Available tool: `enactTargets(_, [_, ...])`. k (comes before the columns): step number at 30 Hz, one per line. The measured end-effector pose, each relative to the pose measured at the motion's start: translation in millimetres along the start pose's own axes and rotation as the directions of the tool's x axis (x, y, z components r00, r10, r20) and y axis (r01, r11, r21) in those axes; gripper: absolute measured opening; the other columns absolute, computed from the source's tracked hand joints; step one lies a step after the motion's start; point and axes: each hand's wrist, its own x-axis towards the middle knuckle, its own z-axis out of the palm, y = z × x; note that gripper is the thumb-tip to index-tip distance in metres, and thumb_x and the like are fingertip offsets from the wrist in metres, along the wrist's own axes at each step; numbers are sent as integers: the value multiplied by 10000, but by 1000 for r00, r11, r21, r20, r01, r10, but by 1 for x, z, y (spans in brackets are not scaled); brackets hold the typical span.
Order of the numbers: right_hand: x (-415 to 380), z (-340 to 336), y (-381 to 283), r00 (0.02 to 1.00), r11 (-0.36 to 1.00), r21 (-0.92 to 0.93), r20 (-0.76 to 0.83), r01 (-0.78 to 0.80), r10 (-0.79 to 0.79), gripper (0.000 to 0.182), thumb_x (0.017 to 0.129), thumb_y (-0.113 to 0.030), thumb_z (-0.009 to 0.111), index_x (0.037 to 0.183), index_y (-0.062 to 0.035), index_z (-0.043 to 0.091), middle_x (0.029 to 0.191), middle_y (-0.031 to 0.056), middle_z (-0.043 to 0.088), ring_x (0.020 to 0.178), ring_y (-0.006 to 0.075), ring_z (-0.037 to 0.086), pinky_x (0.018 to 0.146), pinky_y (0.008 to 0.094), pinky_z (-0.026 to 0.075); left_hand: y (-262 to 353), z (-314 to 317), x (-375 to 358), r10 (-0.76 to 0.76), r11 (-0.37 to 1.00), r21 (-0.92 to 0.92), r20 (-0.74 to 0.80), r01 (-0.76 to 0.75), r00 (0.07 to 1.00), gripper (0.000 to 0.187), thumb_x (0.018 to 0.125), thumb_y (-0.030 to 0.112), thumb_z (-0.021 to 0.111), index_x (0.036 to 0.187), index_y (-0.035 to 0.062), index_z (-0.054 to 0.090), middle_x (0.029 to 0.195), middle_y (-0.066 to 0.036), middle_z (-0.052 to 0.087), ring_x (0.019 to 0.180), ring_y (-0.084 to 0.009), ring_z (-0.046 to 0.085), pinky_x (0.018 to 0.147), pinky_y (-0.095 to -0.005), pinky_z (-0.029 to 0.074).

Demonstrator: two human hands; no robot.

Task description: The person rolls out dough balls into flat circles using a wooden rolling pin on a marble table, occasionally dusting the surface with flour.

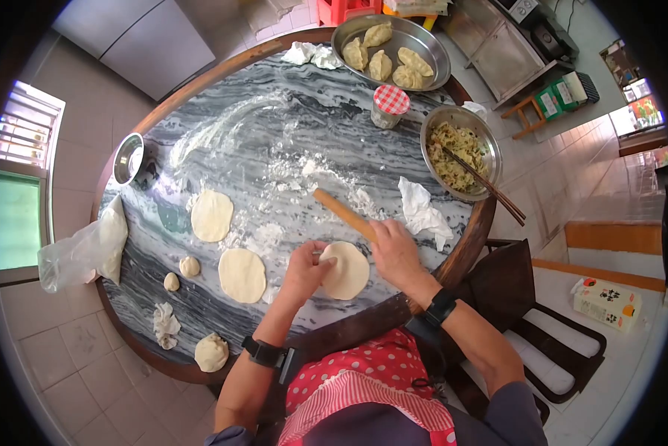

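Near the front edge of the marble table (312,126), my left hand (304,272) pinches the left edge of a round dough wrapper (347,273). My right hand (395,253) is wrapped round the near end of a wooden rolling pin (341,212), which points away to the upper left, just beyond the wrapper. Two more flat wrappers lie to the left, one (242,276) beside my left hand and one (212,216) farther back. Small dough pieces (190,267) and a larger dough lump (211,352) rest at the left. Loose flour dusts the table's middle.
Filled dumplings lie in a metal tray (440,56) at the back. A jar with a checked lid (390,105) stands before it. On the right is a bowl of filling (457,152) with chopsticks. A metal cup (129,159), plastic bag (85,249) and crumpled tissues (423,212) are also there.
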Motion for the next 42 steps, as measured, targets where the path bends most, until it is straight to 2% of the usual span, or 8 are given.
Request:
enactTargets(7, [2,-39,0,987,966,230,-78,-116,137,437,834,-20,647,1264,-22,565,1121,156,559,1061,360,560,902,447,479,-1,11,-13,-74,933,-354,4,70,997,304,943,26,607,1240,-34,637,1008,-60,727,819,-126,691,638,-278,556])
enactTargets(9, [-1,-36,-9,996,978,207,-80,-20,37,445,825,-21,655,1262,-23,571,1120,151,562,1059,355,562,900,446,477,-21,1,-8,143,984,-69,-237,-164,961,302,939,15,592,1233,-37,639,1007,-64,726,873,-142,683,708,-305,567])
enactTargets(13, [-16,-16,-25,990,977,167,25,130,-136,450,805,-24,656,1251,-30,592,1116,130,562,1057,333,565,895,432,469,-9,0,-43,313,944,254,-493,-210,812,298,938,9,570,1222,-57,632,1092,-144,695,956,-186,670,807,-311,546])
enactTargets(15, [-21,-9,-24,984,981,108,54,163,-169,438,815,-21,634,1250,-41,599,1116,110,560,1051,309,563,888,412,462,-17,-6,-61,264,951,272,-474,-146,840,292,926,10,584,1209,-44,634,1126,-185,664,981,-252,668,863,-348,536])
enactTargets(19, [-33,-2,-23,934,943,45,131,329,-332,442,820,-47,639,1261,-48,602,1155,93,554,1084,273,545,910,393,439,-28,2,-78,599,696,646,-280,-314,750,446,896,95,660,1328,23,574,1372,-238,523,1250,-410,523,1049,-503,428])
enactTargets(21, [-39,-3,-33,952,963,65,143,263,-269,468,833,-111,665,1294,-65,596,1308,113,538,1219,288,502,998,439,401,-22,11,-71,558,248,945,40,-213,829,673,912,292,681,1478,37,423,1549,-246,335,1427,-466,311,1151,-593,262])
enactTargets(28, [-14,18,-27,992,963,-238,56,126,-116,499,933,-258,627,1405,-119,543,1585,159,324,1492,378,238,1148,668,171,-9,-2,-16,492,242,922,152,-302,858,1043,841,683,599,1552,0,259,1618,-265,179,1490,-507,107,1165,-669,84])
enactTargets(42, [31,17,-16,991,972,-231,122,-35,64,593,981,-274,560,1524,-118,378,1636,192,160,1516,403,134,1155,694,132,25,-8,15,521,270,912,132,-309,843,1150,726,723,680,1535,-1,302,1625,-265,155,1501,-502,73,1149,-701,74])
